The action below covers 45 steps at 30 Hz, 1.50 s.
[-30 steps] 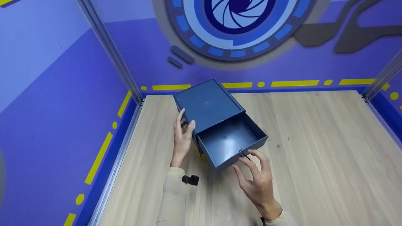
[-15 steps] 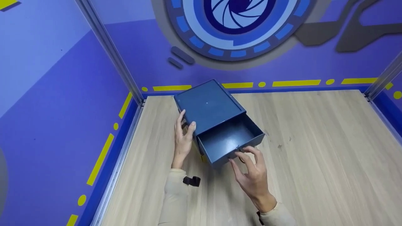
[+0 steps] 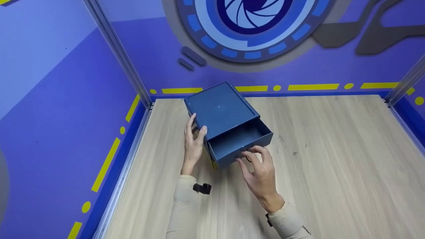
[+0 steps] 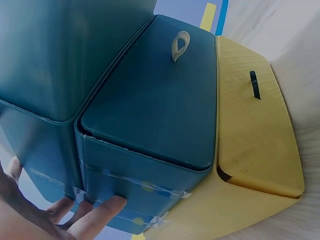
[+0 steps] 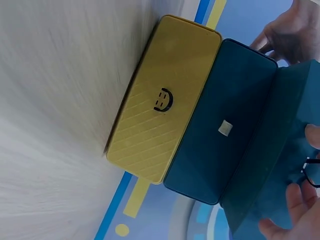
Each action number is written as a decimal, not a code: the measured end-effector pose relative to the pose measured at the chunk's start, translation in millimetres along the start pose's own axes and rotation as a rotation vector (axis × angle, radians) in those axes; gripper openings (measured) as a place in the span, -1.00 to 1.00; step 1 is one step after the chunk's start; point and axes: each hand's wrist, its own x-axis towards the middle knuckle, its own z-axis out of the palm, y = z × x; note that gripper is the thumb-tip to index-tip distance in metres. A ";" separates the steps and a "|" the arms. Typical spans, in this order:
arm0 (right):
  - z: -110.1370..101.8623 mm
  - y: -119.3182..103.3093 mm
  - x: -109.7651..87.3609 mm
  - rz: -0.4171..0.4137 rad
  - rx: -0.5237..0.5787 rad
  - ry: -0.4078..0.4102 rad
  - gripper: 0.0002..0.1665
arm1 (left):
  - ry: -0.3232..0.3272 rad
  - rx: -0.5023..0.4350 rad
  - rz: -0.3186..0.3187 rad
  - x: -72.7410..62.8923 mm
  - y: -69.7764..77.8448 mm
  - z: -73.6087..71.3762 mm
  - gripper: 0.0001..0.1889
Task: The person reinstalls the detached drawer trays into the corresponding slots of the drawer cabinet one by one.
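Observation:
A dark blue-green drawer box forms the top of a stack, its drawer partly pulled out toward the front. Under it are a matching drawer with a pale loop pull and a yellow drawer with a black pull, both closed. My left hand rests along the stack's left side, fingers laid against the wall. At the front panel of the top drawer, my right hand touches the panel with its fingertips, around a black loop pull. No contents show in the visible part of the drawer.
The stack stands at an angle on a wood-grain table. Behind it rises a blue and purple printed wall, with another wall on the left. A metal post marks the back left corner.
The top drawer has slid inward, so less of its inside shows. My right hand has moved back and left with its front panel. My left hand stays at the side.

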 end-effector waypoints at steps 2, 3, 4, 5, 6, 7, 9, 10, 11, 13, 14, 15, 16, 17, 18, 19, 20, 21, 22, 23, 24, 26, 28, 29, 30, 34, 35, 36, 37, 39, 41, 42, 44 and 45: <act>2.9 1.4 0.8 0.018 -0.004 -0.015 -0.66 | 0.001 0.002 -0.005 -0.4 -0.1 0.1 -0.24; 4.3 1.9 1.3 0.028 -0.003 -0.024 -0.67 | 0.001 0.002 -0.008 -0.5 0.0 0.2 -0.24; 5.5 2.4 1.6 0.039 -0.002 -0.033 -0.67 | 0.002 0.003 -0.012 -0.6 0.1 0.4 -0.24; 6.6 2.7 2.1 0.048 -0.003 -0.042 -0.67 | 0.003 0.005 -0.018 -0.7 0.8 0.7 -0.24; 7.7 2.9 2.7 0.054 -0.007 -0.051 -0.67 | 0.004 0.005 -0.022 -0.7 1.1 0.8 -0.24; 8.6 3.2 3.3 0.060 -0.011 -0.060 -0.67 | 0.005 0.004 -0.025 -0.6 1.2 0.9 -0.25; 10.5 3.8 4.8 0.067 -0.022 -0.074 -0.66 | 0.006 0.002 -0.028 -0.7 1.6 1.1 -0.26; 11.4 4.2 5.4 0.067 -0.028 -0.079 -0.65 | 0.007 0.003 -0.030 -0.9 1.7 1.1 -0.26; 12.4 4.5 6.1 0.066 -0.033 -0.082 -0.64 | 0.006 0.002 -0.029 -1.0 1.9 1.0 -0.26; 14.0 5.1 7.3 0.061 -0.046 -0.091 -0.61 | 0.004 0.000 -0.021 -1.1 1.4 0.6 -0.27; 14.8 5.2 8.0 0.056 -0.054 -0.096 -0.59 | 0.003 0.002 -0.019 -1.1 1.3 0.5 -0.27; 15.3 5.3 8.8 0.052 -0.062 -0.102 -0.57 | 0.002 0.003 -0.016 -1.1 0.9 0.4 -0.27; 15.8 5.2 9.6 0.050 -0.070 -0.110 -0.56 | 0.000 0.005 -0.016 -1.1 0.6 0.1 -0.27; 16.3 5.2 10.5 0.049 -0.076 -0.118 -0.54 | -0.003 0.004 -0.014 -0.9 0.0 0.0 -0.27; 16.9 5.4 11.3 0.050 -0.080 -0.126 -0.52 | -0.005 0.004 -0.015 -0.8 -0.3 0.1 -0.27; 17.4 5.4 12.3 0.050 -0.085 -0.133 -0.50 | -0.007 0.005 -0.018 -0.9 -0.3 0.5 -0.27; 18.0 5.6 13.2 0.050 -0.086 -0.139 -0.49 | -0.011 0.006 -0.019 -0.9 -0.8 0.7 -0.26; 18.8 5.7 14.1 0.051 -0.086 -0.144 -0.48 | -0.014 0.006 -0.019 -0.9 -1.2 1.0 -0.26; 19.8 5.7 14.7 0.053 -0.084 -0.148 -0.46 | -0.016 0.006 -0.020 -1.0 -1.4 1.3 -0.26; 20.9 5.4 15.3 0.055 -0.082 -0.151 -0.44 | -0.019 0.005 -0.019 -1.3 -1.5 1.4 -0.26; 22.0 4.8 15.9 0.057 -0.083 -0.154 -0.42 | -0.022 0.005 -0.019 -1.7 -1.3 1.2 -0.26; 24.5 3.6 16.8 0.064 -0.083 -0.167 -0.39 | -0.023 0.007 -0.017 -2.1 -1.3 0.2 -0.26; 26.1 1.5 18.2 0.084 -0.082 -0.191 -0.35 | -0.020 0.009 -0.021 -2.3 -0.9 -0.7 -0.26; 26.8 0.7 19.0 0.092 -0.084 -0.204 -0.34 | -0.018 0.009 -0.023 -2.2 -0.9 -1.1 -0.26; 27.5 0.3 19.9 0.101 -0.083 -0.217 -0.33 | -0.014 0.011 -0.026 -2.0 -0.7 -1.3 -0.26; 28.5 -0.6 22.1 0.130 -0.090 -0.262 -0.31 | -0.001 0.018 -0.040 -1.5 0.6 -0.5 -0.25; 28.7 -0.3 22.2 0.132 -0.093 -0.269 -0.30 | -0.001 0.018 -0.040 -1.4 0.8 -0.3 -0.25; 28.9 0.1 22.2 0.133 -0.095 -0.276 -0.29 | 0.000 0.017 -0.040 -1.4 0.7 0.0 -0.26; 29.0 0.5 22.6 0.131 -0.098 -0.281 -0.29 | 0.000 0.015 -0.038 -1.1 0.7 0.2 -0.26; 29.1 1.5 23.0 0.128 -0.101 -0.286 -0.28 | -0.002 0.014 -0.036 -0.8 0.6 0.6 -0.26; 29.1 1.9 22.9 0.125 -0.106 -0.291 -0.27 | -0.003 0.012 -0.036 -0.9 0.7 0.7 -0.26; 29.0 1.9 22.9 0.126 -0.107 -0.295 -0.26 | -0.002 0.015 -0.039 -1.0 0.8 0.6 -0.26; 28.5 1.3 23.1 0.128 -0.108 -0.304 -0.25 | -0.003 0.018 -0.043 -1.3 1.4 0.2 -0.26; 28.0 0.4 23.4 0.132 -0.107 -0.311 -0.25 | -0.004 0.018 -0.043 -1.3 1.4 -0.2 -0.26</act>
